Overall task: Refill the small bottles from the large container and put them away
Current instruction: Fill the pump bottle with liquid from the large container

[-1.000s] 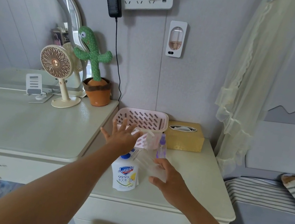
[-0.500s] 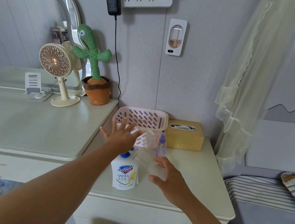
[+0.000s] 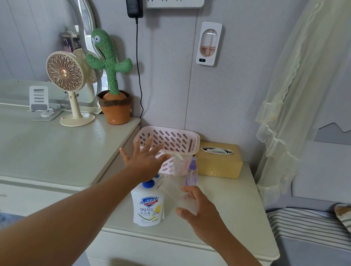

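Note:
The large container, a white soap pouch (image 3: 148, 209) with a blue cap, stands near the front of the small cabinet (image 3: 237, 215). My left hand (image 3: 141, 162) hovers above and behind it with fingers spread and nothing in it, in front of the pink basket (image 3: 169, 137). To the pouch's right, my right hand (image 3: 202, 211) curls around a clear small bottle (image 3: 174, 194), thumb below and fingers above. A purple spray bottle (image 3: 192, 172) and a clear bottle with a white pump (image 3: 178, 163) stand upright just before the basket.
A gold tissue box (image 3: 218, 161) sits right of the basket against the wall. On the higher dresser (image 3: 27, 150) to the left stand a fan (image 3: 65, 77), a phone stand (image 3: 39, 98) and a toy cactus (image 3: 111, 80). A bed (image 3: 315, 237) lies at right.
Both hands stay almost where they were. The view has shifted very slightly.

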`<state>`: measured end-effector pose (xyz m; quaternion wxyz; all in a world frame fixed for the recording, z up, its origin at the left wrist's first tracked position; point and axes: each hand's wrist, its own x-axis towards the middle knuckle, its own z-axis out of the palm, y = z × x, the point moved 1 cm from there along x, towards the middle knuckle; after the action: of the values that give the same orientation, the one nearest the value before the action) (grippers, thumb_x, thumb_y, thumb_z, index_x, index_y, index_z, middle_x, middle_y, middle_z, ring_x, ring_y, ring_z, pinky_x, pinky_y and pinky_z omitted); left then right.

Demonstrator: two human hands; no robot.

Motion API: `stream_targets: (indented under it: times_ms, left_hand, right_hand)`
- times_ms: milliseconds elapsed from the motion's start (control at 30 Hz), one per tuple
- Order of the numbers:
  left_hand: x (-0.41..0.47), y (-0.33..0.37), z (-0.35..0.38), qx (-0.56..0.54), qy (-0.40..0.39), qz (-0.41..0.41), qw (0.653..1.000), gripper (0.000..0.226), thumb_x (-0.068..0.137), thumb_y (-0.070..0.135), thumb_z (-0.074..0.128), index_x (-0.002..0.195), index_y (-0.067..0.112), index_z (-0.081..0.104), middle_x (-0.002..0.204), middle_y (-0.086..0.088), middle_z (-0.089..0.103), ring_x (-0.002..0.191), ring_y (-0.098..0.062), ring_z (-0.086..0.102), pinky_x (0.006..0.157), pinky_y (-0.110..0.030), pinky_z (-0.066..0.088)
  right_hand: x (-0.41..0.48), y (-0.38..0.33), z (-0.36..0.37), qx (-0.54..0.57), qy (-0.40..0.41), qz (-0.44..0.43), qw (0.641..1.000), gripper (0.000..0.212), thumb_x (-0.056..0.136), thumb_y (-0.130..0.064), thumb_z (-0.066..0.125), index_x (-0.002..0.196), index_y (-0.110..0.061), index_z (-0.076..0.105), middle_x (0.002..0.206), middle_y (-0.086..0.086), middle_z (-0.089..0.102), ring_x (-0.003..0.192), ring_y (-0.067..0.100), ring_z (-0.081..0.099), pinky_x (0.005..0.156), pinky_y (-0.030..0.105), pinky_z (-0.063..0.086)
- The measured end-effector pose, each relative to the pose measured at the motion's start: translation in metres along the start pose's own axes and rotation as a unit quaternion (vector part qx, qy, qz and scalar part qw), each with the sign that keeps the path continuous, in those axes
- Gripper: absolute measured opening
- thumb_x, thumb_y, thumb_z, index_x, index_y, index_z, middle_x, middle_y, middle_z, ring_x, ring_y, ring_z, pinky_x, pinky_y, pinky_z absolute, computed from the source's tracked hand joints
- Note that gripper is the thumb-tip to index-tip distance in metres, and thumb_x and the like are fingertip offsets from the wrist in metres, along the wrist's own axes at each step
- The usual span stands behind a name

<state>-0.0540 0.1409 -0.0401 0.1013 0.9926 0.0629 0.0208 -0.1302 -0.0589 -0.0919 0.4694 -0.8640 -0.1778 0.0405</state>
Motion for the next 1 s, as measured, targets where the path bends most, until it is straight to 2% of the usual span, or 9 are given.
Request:
stream_targets:
  times_ms: [133,333,567,667,900,1000]
  left_hand:
    - [0.0,0.0,0.004,0.008,-0.007,-0.007,1.0,0.054,0.098,0.057,0.017,0.149,0.042,0.01,0.16,0.005,-0.013,0.143,-0.028,-0.023,0.102,-0.068,-0.017]
    - [0.003,0.003,-0.006,0.014,0.008,0.002,1.0,0.061,0.093,0.067,0.012,0.149,0.044,0.009,0.159,0.007,-0.011,0.144,-0.027,-0.02,0.104,-0.068,-0.016]
    - [0.006,0.0,-0.002,0.025,0.004,0.003,1.0,0.059,0.094,0.065,0.014,0.149,0.045,0.007,0.159,0.008,-0.014,0.143,-0.027,-0.022,0.104,-0.07,-0.015]
    - [0.005,-0.001,0.004,0.033,-0.003,0.0,0.999,0.055,0.097,0.059,0.017,0.149,0.043,0.008,0.159,0.007,-0.014,0.143,-0.029,-0.023,0.103,-0.071,-0.015]
    - [0.008,0.0,-0.007,0.034,0.004,0.011,0.999,0.061,0.092,0.067,0.013,0.149,0.045,0.007,0.159,0.007,-0.015,0.143,-0.027,-0.023,0.103,-0.067,-0.017]
    - [0.007,0.001,-0.008,0.035,0.007,0.016,0.999,0.061,0.092,0.068,0.014,0.149,0.045,0.007,0.159,0.007,-0.015,0.143,-0.027,-0.023,0.104,-0.067,-0.017]
  right_hand:
    - [-0.001,0.0,0.002,0.003,-0.002,0.004,1.0,0.043,0.085,-0.029,0.066,0.111,-0.047,0.038,0.106,-0.027,0.044,0.096,-0.013,0.045,0.077,0.003,0.032]
    - [-0.001,-0.004,-0.003,0.005,0.004,-0.008,1.0,0.044,0.084,-0.029,0.066,0.12,-0.039,0.043,0.113,-0.022,0.047,0.108,-0.002,0.046,0.084,0.014,0.034]
    - [0.0,-0.003,-0.002,0.0,0.006,-0.009,1.0,0.045,0.085,-0.03,0.066,0.123,-0.036,0.044,0.103,-0.035,0.041,0.096,-0.014,0.044,0.078,0.005,0.033]
    - [0.0,0.0,0.003,0.004,0.002,0.001,1.0,0.045,0.085,-0.029,0.065,0.125,-0.035,0.043,0.107,-0.028,0.043,0.1,-0.008,0.045,0.082,0.011,0.034]
    - [0.003,-0.002,0.0,0.007,0.003,-0.002,1.0,0.045,0.085,-0.033,0.065,0.124,-0.038,0.042,0.112,-0.022,0.047,0.105,-0.003,0.047,0.083,0.012,0.036]
    - [0.004,-0.003,-0.002,0.006,0.006,-0.004,1.0,0.043,0.085,-0.033,0.065,0.12,-0.041,0.041,0.108,-0.03,0.044,0.1,-0.012,0.045,0.079,0.004,0.033]
